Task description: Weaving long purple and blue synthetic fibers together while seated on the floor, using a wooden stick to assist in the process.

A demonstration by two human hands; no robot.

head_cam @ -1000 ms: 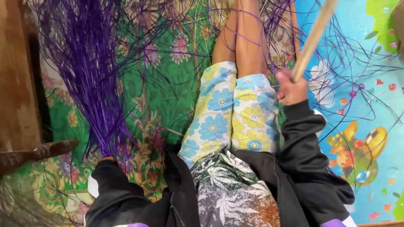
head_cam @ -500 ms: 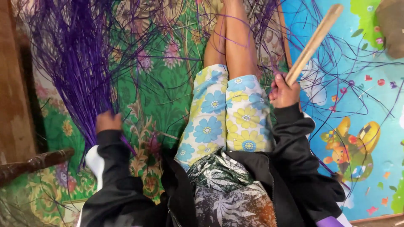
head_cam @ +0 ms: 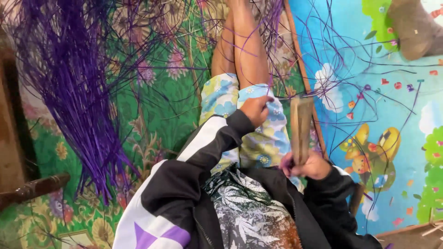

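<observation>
Right hand grips wooden stick; left hand rests on lap

Right hand (head_cam: 310,167) is closed around the lower end of a flat wooden stick (head_cam: 300,127), which stands roughly upright over the right thigh, near the blue mat's (head_cam: 392,115) left edge. Left hand (head_cam: 256,109) lies curled on the floral shorts (head_cam: 258,143); possibly pinching a purple strand, motion blur prevents confirmation. Purple strand bundle (head_cam: 78,101) lies on the green floral mat (head_cam: 170,106), toward its left edge, well apart from both hands.

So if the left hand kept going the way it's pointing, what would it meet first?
Probably the flat wooden stick held upright in the right hand; the left hand points toward it over the flowered shorts, though depth is unclear.
</observation>
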